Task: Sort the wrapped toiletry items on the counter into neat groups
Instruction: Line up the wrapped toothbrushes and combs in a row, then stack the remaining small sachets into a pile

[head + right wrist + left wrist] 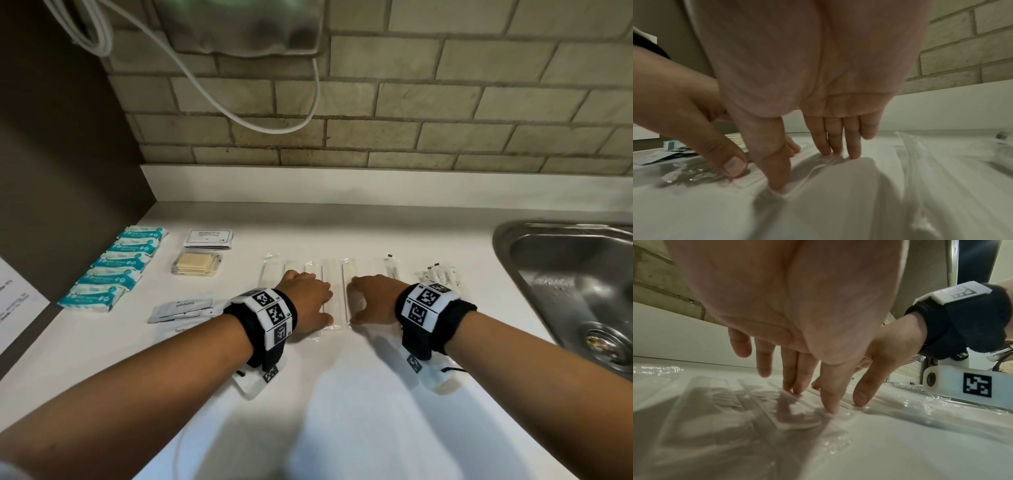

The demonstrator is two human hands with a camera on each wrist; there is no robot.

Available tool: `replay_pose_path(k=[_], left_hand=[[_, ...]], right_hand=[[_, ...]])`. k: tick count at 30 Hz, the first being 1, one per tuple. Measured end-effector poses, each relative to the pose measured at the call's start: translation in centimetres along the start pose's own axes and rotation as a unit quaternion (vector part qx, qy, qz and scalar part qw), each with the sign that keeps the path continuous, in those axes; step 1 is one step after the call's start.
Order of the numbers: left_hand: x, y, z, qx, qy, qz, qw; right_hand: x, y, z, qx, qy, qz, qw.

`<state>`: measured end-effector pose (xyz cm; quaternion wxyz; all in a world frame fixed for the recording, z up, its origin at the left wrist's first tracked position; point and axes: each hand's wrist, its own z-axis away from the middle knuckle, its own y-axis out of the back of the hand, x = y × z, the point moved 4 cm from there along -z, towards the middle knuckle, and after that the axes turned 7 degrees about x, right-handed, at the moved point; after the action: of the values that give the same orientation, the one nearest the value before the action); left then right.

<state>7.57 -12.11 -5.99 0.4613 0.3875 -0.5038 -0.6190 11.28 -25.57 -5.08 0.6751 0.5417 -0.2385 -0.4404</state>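
Observation:
A row of long flat white sticks in clear wrappers (346, 274) lies side by side across the middle of the white counter (342, 411). My left hand (310, 299) rests on the left half of the row, its straight fingers (795, 386) and thumb pressing a wrapped stick (797, 420) flat. My right hand (371, 301) presses the neighbouring wrapper (818, 168) the same way, fingertips (854, 151) and thumb down. The two thumbs nearly meet at the sticks' near ends. Neither hand grips anything.
Teal soap packets (113, 270) line the far left edge. Shampoo sachets (209, 238), yellow flat packets (197, 263) and toothpaste sachets (181, 310) lie left of the row. Small wrapped items (438, 274) sit right of it, before the steel sink (565, 274). A tiled wall stands behind.

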Motion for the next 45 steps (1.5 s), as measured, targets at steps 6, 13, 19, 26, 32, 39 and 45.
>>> replay_pose_path(k=[6,13,19,26,32,39,45], left_hand=[[0.2,0.1,0.1,-0.001,-0.006,0.006,1.0],[-0.7,1.1,1.1,0.009,0.026,0.065,0.998],[-7.4,4.2,5.9,0.095,0.123,0.171,0.973],[-18.0,3.2,13.9,0.048,0.243,0.151,0.957],[-21.8,-0.1,14.5,0.008,0.225,0.158,0.962],[-22.5,-2.2,12.7,0.03,0.158,0.177,0.971],[-23.9,-1.8,12.5,0.065,0.156,0.26,0.951]], right_hand=[[-0.1,0.1,0.2,0.002,-0.005,-0.01,1.0],[-1.7,1.8,0.1,0.016,0.004,-0.018,1.0],[-7.2,2.9,-0.2,0.012,0.096,-0.022,0.995],[-16.7,0.5,-3.2,-0.017,0.158,-0.013,0.987],[-22.8,-0.2,-5.2,0.026,0.147,-0.023,0.989],[-24.5,-1.0,-7.0,0.03,0.056,-0.001,0.998],[-23.7,-0.9,-7.6,0.011,0.006,-0.057,0.998]])
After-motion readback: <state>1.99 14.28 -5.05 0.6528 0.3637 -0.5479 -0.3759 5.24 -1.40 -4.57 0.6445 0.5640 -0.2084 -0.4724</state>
